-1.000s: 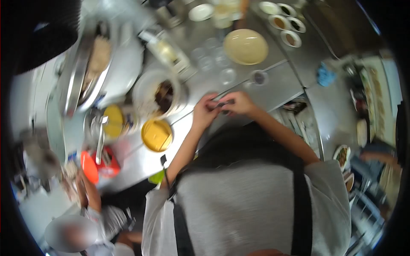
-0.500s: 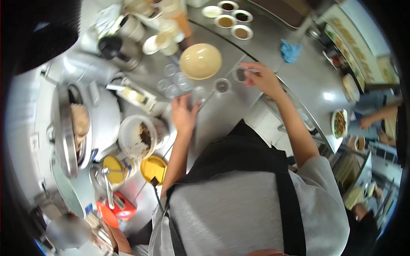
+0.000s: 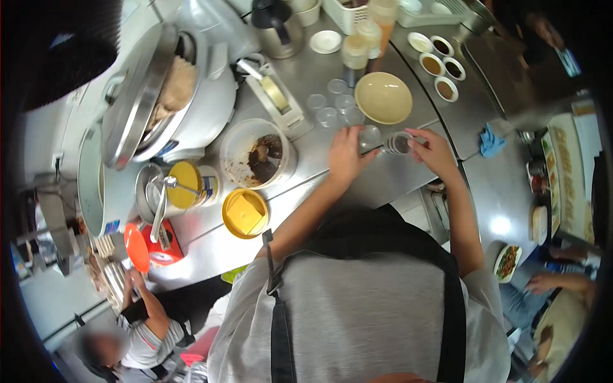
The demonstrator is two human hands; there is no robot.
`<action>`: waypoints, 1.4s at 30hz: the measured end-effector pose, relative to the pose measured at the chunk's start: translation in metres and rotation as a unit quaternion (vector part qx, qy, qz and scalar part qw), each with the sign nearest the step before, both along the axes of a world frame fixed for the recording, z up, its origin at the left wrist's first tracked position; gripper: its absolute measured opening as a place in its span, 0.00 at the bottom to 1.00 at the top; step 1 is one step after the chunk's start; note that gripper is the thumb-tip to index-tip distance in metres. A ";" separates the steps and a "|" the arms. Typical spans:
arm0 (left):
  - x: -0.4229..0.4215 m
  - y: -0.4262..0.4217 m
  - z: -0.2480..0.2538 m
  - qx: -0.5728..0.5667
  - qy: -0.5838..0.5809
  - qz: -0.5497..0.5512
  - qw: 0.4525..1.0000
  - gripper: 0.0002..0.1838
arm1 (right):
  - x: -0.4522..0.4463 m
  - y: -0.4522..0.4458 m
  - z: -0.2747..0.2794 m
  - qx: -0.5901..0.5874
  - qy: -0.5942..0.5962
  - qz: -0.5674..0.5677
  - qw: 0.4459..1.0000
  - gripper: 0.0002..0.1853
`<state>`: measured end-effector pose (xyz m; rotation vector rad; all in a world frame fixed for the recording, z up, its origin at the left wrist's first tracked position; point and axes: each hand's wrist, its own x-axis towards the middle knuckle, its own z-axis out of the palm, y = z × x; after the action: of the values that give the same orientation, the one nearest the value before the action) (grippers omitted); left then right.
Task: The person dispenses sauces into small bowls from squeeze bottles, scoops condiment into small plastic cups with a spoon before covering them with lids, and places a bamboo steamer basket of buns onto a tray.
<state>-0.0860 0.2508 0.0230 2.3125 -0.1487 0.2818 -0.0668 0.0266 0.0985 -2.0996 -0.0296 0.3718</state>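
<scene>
My left hand (image 3: 347,154) has its fingers and thumb around a small clear plastic cup (image 3: 369,136) on the steel counter. My right hand (image 3: 435,153) pinches the rim of a small clear cup with dark contents (image 3: 400,143). Overlapping rims show there, and I cannot tell whether a second cup sits against it. Several clear cups (image 3: 327,117) stand beyond my left hand. Behind the cups rests a cream bowl (image 3: 384,99).
Left are a tape dispenser (image 3: 279,101), a tub with brown residue (image 3: 227,156), a yellow lid (image 3: 262,228) and a large pot (image 3: 214,105). Sauce bowls (image 3: 431,64) and a blue cloth (image 3: 491,142) lie at the right. Other people stand on both sides.
My head view has turned, shifting the counter rightward. My right hand has come closer to my left, and the two dark-filled cups that stood apart now appear together at its fingers.
</scene>
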 end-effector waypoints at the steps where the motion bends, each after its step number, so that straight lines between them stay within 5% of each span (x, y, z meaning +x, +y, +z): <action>1: 0.000 -0.002 0.001 0.001 -0.019 0.000 1.000 0.24 | 0.002 -0.003 0.000 -0.020 -0.015 0.014 1.000 0.17; 8: -0.011 0.021 -0.017 -0.057 -0.017 -0.064 0.996 0.12 | 0.029 0.015 0.021 -0.032 -0.099 -0.024 0.994 0.19; 11: -0.039 0.041 -0.008 -0.103 -0.026 -0.070 0.992 0.11 | 0.071 0.043 0.015 0.098 -0.169 -0.019 0.981 0.21; 14: -0.069 0.055 0.006 -0.182 -0.001 -0.042 0.982 0.12 | 0.127 0.072 0.007 0.050 -0.220 -0.038 0.973 0.30; 19: -0.102 0.079 0.039 -0.281 0.081 0.015 0.956 0.23 | 0.202 0.080 -0.016 -0.070 -0.317 -0.020 0.945 0.44; 27: -0.123 0.103 0.029 -0.240 0.063 0.011 0.969 0.40 | 0.239 0.075 -0.023 0.169 -0.185 0.101 0.963 0.56; 28: -0.119 0.104 0.027 -0.264 0.067 -0.013 0.962 0.42 | 0.253 0.069 -0.037 0.065 -0.212 0.085 0.972 0.55; 34: -0.096 0.084 0.058 -0.218 0.064 -0.037 0.973 0.43 | 0.215 0.076 0.005 -0.002 -0.239 0.034 0.970 0.46; 38: -0.087 0.079 0.065 -0.210 0.042 -0.070 0.974 0.42 | 0.192 0.071 0.014 0.022 -0.237 -0.050 0.970 0.44; 42: -0.090 0.079 0.071 -0.211 0.021 -0.045 0.976 0.39 | 0.150 0.038 0.046 0.090 -0.356 -0.115 0.923 0.44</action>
<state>-0.1762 0.3294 0.0937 1.8840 -0.1553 0.1973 0.0828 0.0643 0.1443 -1.9216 -0.2327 -0.5307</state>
